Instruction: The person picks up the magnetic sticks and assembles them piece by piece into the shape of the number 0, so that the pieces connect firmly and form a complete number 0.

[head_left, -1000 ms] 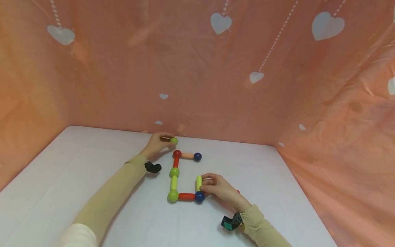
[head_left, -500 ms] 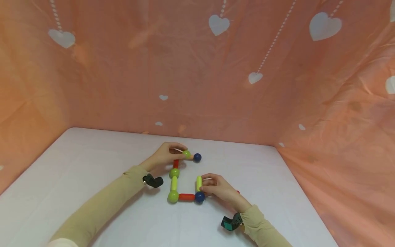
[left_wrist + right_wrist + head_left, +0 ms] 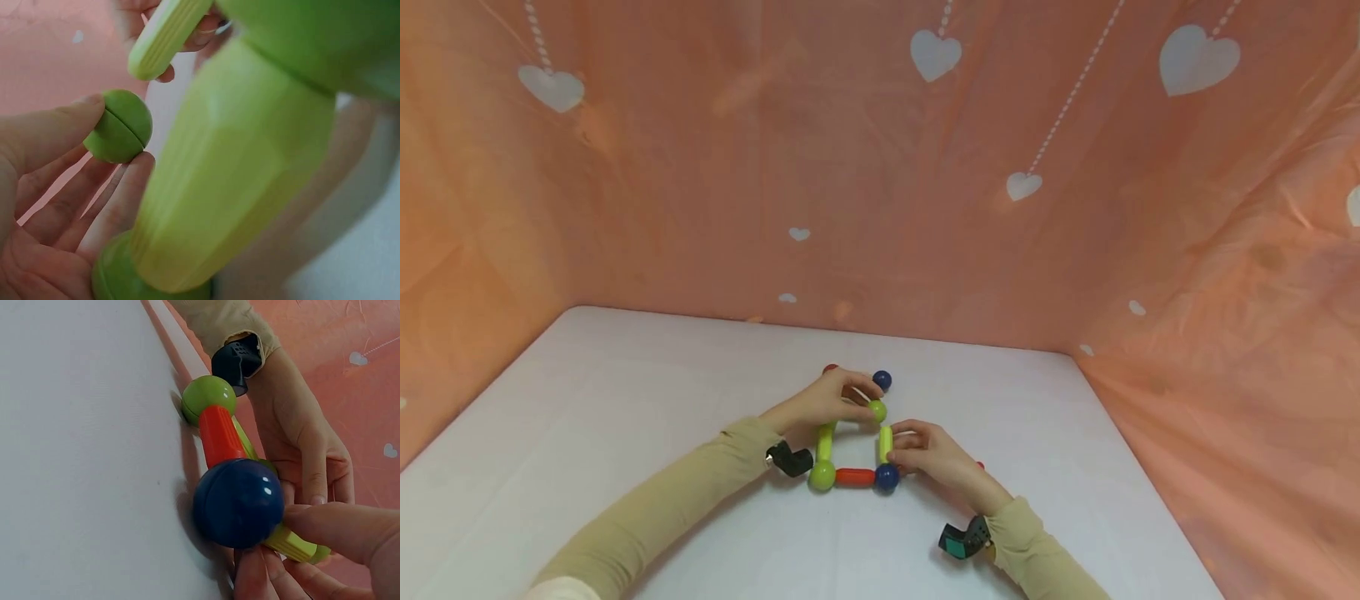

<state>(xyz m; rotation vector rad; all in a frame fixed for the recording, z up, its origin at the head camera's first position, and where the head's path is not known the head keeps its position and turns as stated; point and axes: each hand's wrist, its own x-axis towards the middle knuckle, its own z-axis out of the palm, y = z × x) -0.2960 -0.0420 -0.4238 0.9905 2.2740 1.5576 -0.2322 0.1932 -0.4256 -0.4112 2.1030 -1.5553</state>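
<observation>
Between thumb and fingertips my left hand [image 3: 831, 398] pinches a green ball [image 3: 119, 127]. The ball is just beyond the far end of a yellow-green rod [image 3: 886, 444]; I cannot tell whether they touch. My right hand [image 3: 938, 460] grips that rod, whose near end meets a dark blue ball [image 3: 239, 503]. From the blue ball a red rod [image 3: 854, 477] runs left to another green ball [image 3: 823, 476]. A second yellow-green rod [image 3: 231, 169] leads away from it, toward a further green ball mostly hidden behind my left hand in the head view.
Beyond my left hand, a red ball [image 3: 831, 367] shows partly, and a second blue ball [image 3: 882, 380] stands at the back of the layout. A small red piece [image 3: 980, 466] peeks out behind my right wrist. An orange curtain [image 3: 880, 167] rises behind the white table [image 3: 625, 375].
My left hand has carried the green ball right and nearer, from behind the layout to the far end of the right-hand rod. My right hand has stayed in place, holding that rod.
</observation>
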